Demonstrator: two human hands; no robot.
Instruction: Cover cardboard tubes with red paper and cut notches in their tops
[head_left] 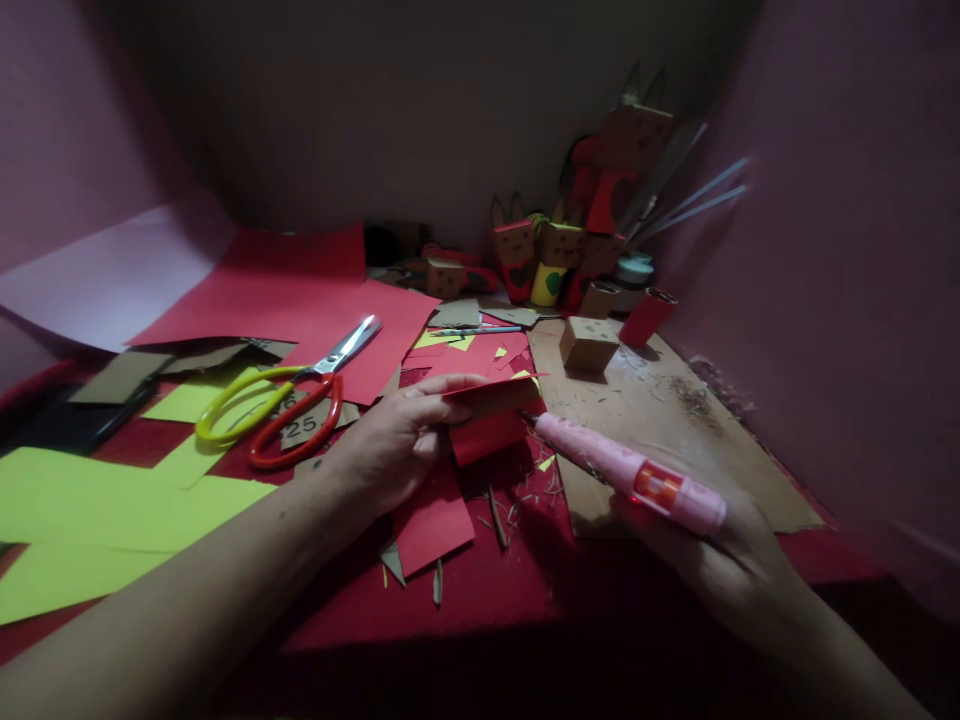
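Note:
My left hand [397, 440] is closed on a folded piece of red paper [491, 420], thumb on top, holding it just above the table. My right hand [720, 560] grips a pink pen-shaped tool [630, 472] with an orange button. The tool's tip touches the right edge of the red paper. Below the paper lies another red paper piece [431, 520] among small scraps.
Scissors [289, 400] with one yellow and one red handle lie left of my hands on red and yellow-green paper sheets [90, 500]. A brown cardboard sheet [675, 420] holds a small cardboard box [589, 343]. Cardboard animal figures [559, 250] stand at the back. Pink walls close both sides.

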